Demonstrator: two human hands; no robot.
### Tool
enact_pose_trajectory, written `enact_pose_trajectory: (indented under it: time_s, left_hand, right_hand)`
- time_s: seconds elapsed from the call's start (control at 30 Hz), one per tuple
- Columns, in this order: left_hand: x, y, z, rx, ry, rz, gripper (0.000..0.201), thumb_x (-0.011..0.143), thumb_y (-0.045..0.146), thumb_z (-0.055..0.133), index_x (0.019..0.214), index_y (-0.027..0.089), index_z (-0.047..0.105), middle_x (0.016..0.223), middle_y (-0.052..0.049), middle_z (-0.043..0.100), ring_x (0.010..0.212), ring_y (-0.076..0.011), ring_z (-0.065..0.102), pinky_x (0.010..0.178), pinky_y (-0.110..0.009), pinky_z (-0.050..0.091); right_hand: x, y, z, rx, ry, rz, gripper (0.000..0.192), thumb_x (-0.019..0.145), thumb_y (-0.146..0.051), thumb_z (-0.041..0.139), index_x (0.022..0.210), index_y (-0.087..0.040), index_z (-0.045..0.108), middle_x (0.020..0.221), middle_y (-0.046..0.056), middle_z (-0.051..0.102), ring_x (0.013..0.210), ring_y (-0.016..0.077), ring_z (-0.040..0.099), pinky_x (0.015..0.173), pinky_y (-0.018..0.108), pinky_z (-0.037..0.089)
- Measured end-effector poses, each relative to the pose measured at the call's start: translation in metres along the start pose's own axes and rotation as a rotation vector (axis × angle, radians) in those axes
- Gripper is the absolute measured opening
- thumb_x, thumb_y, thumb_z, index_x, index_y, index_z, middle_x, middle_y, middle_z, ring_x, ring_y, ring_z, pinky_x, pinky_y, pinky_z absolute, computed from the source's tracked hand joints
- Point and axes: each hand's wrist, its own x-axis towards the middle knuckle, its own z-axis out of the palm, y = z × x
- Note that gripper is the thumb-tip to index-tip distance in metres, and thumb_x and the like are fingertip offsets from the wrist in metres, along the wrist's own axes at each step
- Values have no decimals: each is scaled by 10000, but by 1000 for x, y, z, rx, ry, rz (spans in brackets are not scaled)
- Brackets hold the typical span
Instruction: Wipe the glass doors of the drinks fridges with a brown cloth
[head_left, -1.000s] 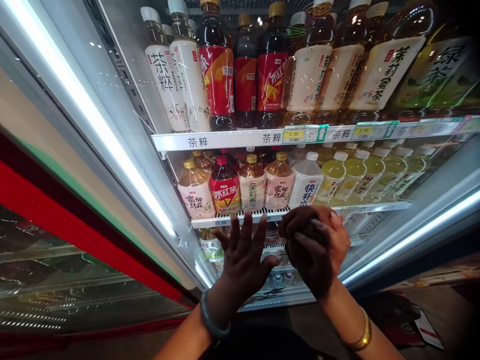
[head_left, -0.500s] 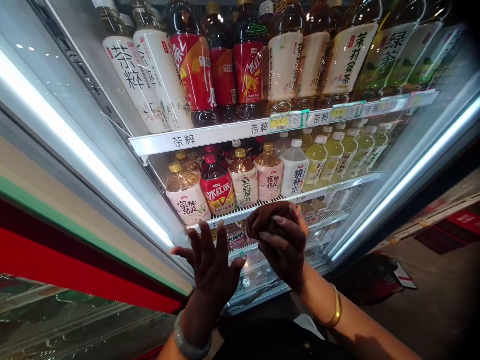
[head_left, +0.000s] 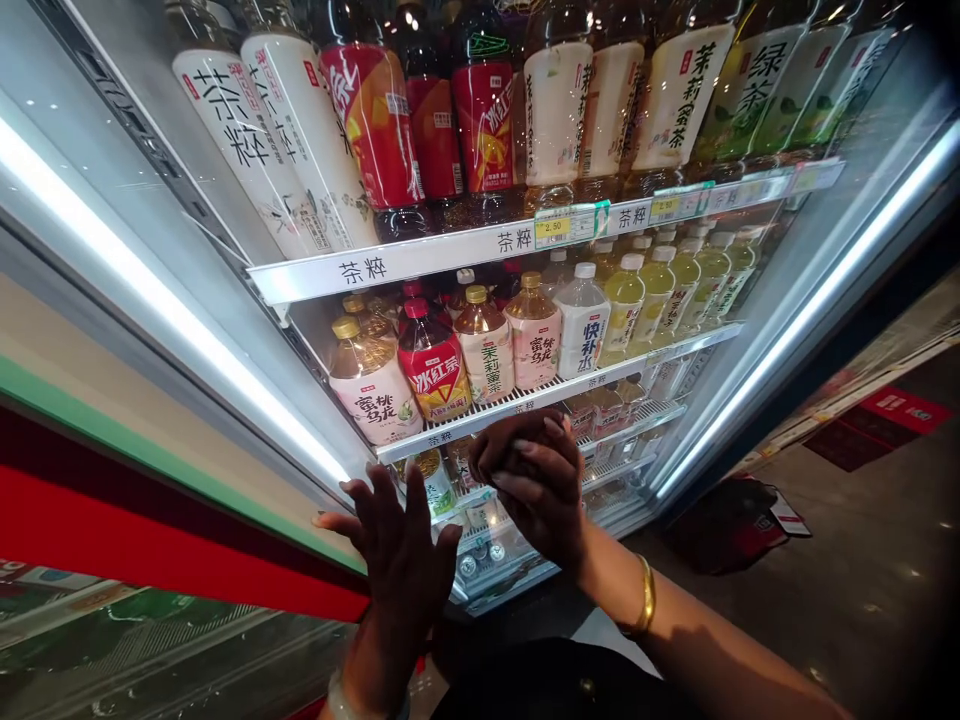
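My left hand (head_left: pixel 405 560) is raised in front of the drinks fridge, palm forward and fingers spread, with nothing in it. To its right my right hand (head_left: pixel 544 490) is closed, its fingers curled against a dark brown rounded shape (head_left: pixel 495 445) that I cannot make out. Both hands are in shadow, apart from each other, and hide part of the lower shelves. Nearest above them stand a peach oolong bottle (head_left: pixel 375 395), a red iced tea bottle (head_left: pixel 433 365) and a jasmine tea bottle (head_left: pixel 484 345).
The upper shelf edge (head_left: pixel 442 255) carries price tags under several large tea bottles. Pale yellow drink bottles (head_left: pixel 626 310) line the middle shelf's right side. Bright light strips (head_left: pixel 187 340) run down both sides. A dark red bag-like thing (head_left: pixel 727 530) lies on the floor at right.
The view has shifted slightly, and the shelves sit a little higher and further left. Both hands appear further left, in much the same poses.
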Motion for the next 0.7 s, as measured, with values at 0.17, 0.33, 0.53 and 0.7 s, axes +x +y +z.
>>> enact_pose_trajectory:
  time_s: [0.17, 0.33, 0.53, 0.7]
  left_hand:
    - [-20, -5, 3, -20, -10, -25, 755, 1053, 290, 485, 1703, 216, 109, 1777, -66, -97, 1643, -241, -158, 1301, -477, -202]
    - [-26, -11, 3, -22, -4, -50, 784, 1052, 365, 507, 1702, 215, 96, 1775, -78, -121, 1641, -281, -173, 1306, -539, -159]
    - [-32, -7, 11, -3, 6, -19, 728, 1076, 361, 434, 1701, 203, 97, 1777, -60, -125, 1638, -221, -192, 1278, -475, -232]
    - [-34, -9, 13, -29, 16, -24, 744, 1063, 355, 456, 1703, 207, 107, 1777, -67, -86, 1641, -245, -167, 1286, -488, -211]
  right_hand:
    - [-17, -24, 15, 54, -172, -126, 289, 871, -166, 786, 1104, -337, 763, 1281, -25, 704, 1496, 191, 451, 1253, 436, 460]
    - [14, -17, 13, 0, -86, -141, 275, 938, -180, 714, 1141, -362, 745, 1258, -23, 688, 1514, 187, 428, 1304, 485, 387]
    - [-32, -18, 11, 2, -111, -92, 353, 829, -116, 802, 1106, -330, 758, 1271, 5, 672, 1449, 208, 507, 1242, 431, 482]
    - [-13, -24, 20, -25, -146, -165, 303, 903, -183, 752, 1119, -395, 748, 1269, -45, 687, 1470, 184, 477, 1257, 430, 463]
